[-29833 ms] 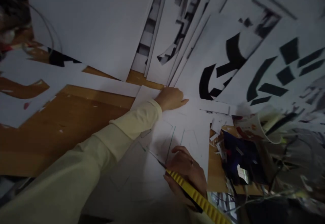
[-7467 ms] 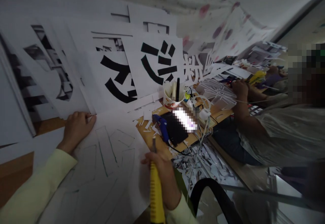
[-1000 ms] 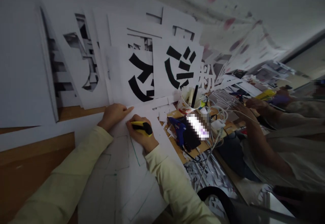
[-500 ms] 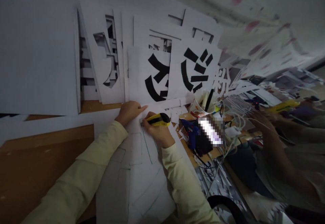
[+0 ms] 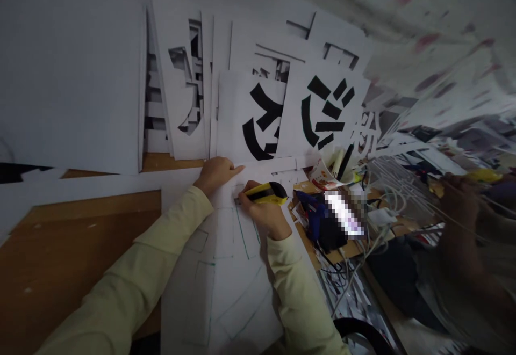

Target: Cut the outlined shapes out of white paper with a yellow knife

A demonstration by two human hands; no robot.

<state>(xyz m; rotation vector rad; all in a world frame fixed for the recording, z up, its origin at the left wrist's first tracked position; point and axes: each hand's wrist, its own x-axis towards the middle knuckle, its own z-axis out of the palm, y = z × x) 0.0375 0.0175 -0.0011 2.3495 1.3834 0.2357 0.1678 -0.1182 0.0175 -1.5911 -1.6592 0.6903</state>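
Note:
My right hand (image 5: 264, 212) grips a yellow and black utility knife (image 5: 268, 192). Its blade end meets a white sheet (image 5: 237, 269) marked with thin green outlines of strokes, near the top of a long narrow outline. To the left, my left hand (image 5: 216, 175) lies on the upper part of that sheet, thumb side stretched toward the knife; some of its fingers are hidden from view. The two hands are close but apart. Just beyond them stand white boards with cut-out character shapes, among them a board (image 5: 296, 124) showing black strokes.
A paper cup (image 5: 320, 175) with pens stands right of the boards. Beside it are a blue glue gun (image 5: 312, 212), a blurred bright screen (image 5: 344, 212) and tangled white cables (image 5: 381, 215). Another person's hand (image 5: 459, 199) is at far right. Brown tabletop (image 5: 80, 258) shows at left.
The view has shifted, so most things appear farther right. My hands keep nearly the same places on the sheet, the knife still in my right. The other person's hand has moved right.

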